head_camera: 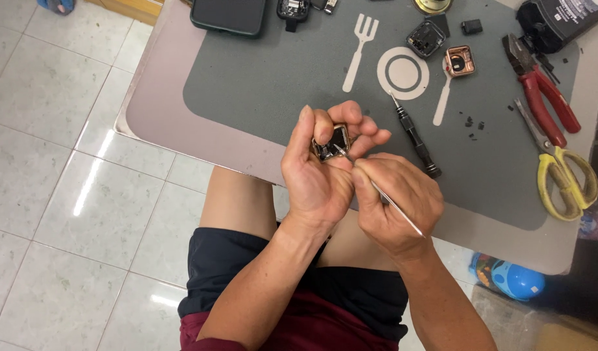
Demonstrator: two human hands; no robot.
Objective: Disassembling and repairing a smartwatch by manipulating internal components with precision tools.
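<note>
My left hand [318,162] holds a small square silver watch case [333,143] with a dark inside, pinched between thumb and fingers above the table's near edge. My right hand [400,195] grips thin metal tweezers [383,195], and their tip pokes into the open case. Both hands touch each other, hovering over my lap and the front edge of the grey mat [279,84].
On the mat lie a black screwdriver [415,136], red-handled pliers [543,84], yellow-handled scissors [559,169], a copper-coloured watch case [459,61], a dark watch part [426,39], tiny black bits [474,123] and a dark phone [229,15]. A blue toy [510,278] sits on the tiled floor.
</note>
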